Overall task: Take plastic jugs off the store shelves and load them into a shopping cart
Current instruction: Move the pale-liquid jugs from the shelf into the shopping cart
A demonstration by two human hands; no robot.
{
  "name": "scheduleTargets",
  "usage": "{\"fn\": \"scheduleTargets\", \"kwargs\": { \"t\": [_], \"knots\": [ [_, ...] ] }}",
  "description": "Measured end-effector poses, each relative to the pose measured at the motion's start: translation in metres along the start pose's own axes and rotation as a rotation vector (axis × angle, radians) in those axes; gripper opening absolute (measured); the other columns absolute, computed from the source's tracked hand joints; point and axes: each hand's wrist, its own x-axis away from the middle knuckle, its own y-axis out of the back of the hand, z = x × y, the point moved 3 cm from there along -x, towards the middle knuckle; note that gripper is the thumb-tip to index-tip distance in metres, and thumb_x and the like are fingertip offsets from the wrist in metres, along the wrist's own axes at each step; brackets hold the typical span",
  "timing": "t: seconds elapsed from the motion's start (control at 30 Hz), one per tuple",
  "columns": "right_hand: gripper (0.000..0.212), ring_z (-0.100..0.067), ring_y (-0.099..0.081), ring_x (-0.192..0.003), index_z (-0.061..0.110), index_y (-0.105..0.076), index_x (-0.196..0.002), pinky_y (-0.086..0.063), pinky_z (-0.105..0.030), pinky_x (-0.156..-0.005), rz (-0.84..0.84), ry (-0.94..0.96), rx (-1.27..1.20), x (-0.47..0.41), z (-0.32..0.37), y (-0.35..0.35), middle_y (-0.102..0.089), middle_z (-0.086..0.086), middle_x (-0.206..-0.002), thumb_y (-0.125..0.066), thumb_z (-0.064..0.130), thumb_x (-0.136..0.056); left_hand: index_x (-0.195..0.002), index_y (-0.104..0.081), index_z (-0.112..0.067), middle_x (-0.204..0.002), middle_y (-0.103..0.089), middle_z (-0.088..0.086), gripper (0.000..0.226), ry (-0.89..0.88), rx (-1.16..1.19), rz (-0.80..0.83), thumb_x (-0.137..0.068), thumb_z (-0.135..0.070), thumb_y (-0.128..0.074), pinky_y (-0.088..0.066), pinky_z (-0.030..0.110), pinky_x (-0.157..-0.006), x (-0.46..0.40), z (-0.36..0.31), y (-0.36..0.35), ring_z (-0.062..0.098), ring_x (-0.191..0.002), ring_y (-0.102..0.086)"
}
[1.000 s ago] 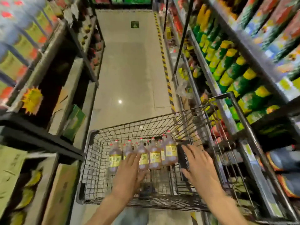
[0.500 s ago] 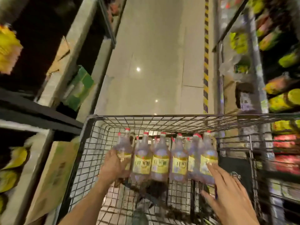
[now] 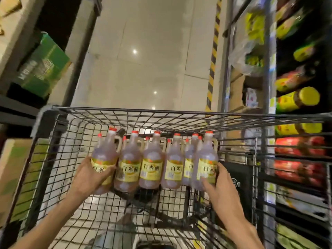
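**Clamped jug row could buckle inside the cart**

The left hand [image 3: 89, 174] wraps the nine-o'clock end jug [image 3: 103, 159]; the right hand [image 3: 221, 184] curls against the three-o'clock end jug [image 3: 206, 162]. The row of jugs [image 3: 152, 166] sits in the shopping cart [image 3: 125, 112]. Uneven squeeze may let middle jugs slip or topple.
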Motion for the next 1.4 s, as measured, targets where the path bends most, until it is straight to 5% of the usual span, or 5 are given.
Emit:
{"fn": "scheduleTargets", "kwargs": {
  "t": [0.53, 0.63, 0.77, 0.97, 1.4],
  "knots": [
    [0.103, -0.029, -0.054, -0.111, 0.002, -0.028, -0.138, -0.049, -0.039, -0.089, 0.006, -0.653, -0.516, -0.070, 0.004, -0.056, -0.048, -0.012, -0.125, -0.089, 0.051, -0.072, -0.099, -0.058, -0.026, -0.083, -0.070, -0.004, 0.063, -0.050, 0.142, 0.050, -0.059, -0.065, -0.087, -0.053, 0.034, -0.060, 0.048, -0.049, -0.001, 0.010, -0.073, -0.067],
    [0.063, -0.023, -0.063, -0.096, 0.011, -0.047, -0.106, -0.055, -0.041, -0.092, 0.038, -0.565, -0.667, -0.072, 0.009, -0.067, -0.063, -0.004, -0.100, -0.091, 0.042, -0.072, -0.105, -0.060, -0.027, -0.088, -0.073, -0.003, 0.068, -0.015, 0.111, 0.059, -0.059, -0.072, -0.085, -0.058, 0.039, -0.064, 0.046, -0.046, -0.007, 0.011, -0.076, -0.070],
    [0.081, -0.018, -0.075, -0.088, 0.021, -0.068, -0.112, -0.063, -0.046, -0.086, -0.009, -0.452, -0.717, -0.070, -0.001, -0.075, -0.077, 0.000, -0.097, -0.094, 0.056, -0.045, -0.110, -0.057, -0.030, -0.094, -0.071, -0.008, 0.076, -0.034, 0.079, 0.050, -0.058, -0.081, -0.079, -0.059, 0.042, -0.068, 0.050, -0.055, -0.007, 0.012, -0.081, -0.070],
    [0.027, -0.010, -0.074, -0.077, 0.023, -0.070, -0.097, -0.058, -0.030, -0.067, 0.078, -0.338, -0.764, -0.003, 0.006, -0.055, -0.078, 0.003, -0.088, -0.089, 0.030, -0.079, -0.110, -0.056, -0.030, -0.095, -0.072, -0.006, 0.075, -0.102, 0.040, 0.077, -0.059, -0.079, -0.080, -0.059, 0.039, -0.064, 0.068, -0.088, 0.000, 0.009, -0.079, -0.070],
    [0.065, -0.017, -0.065, -0.118, 0.038, -0.055, -0.122, -0.053, -0.040, -0.100, 0.034, -0.055, -0.832, 0.190, -0.001, 0.076, -0.068, 0.010, -0.122, -0.084, 0.066, -0.071, -0.120, -0.049, -0.034, -0.102, -0.062, -0.024, 0.070, -0.485, -0.016, 0.166, -0.067, -0.061, -0.085, -0.049, 0.029, -0.074, 0.232, -0.258, 0.048, 0.013, -0.096, -0.065]
  ]
}}
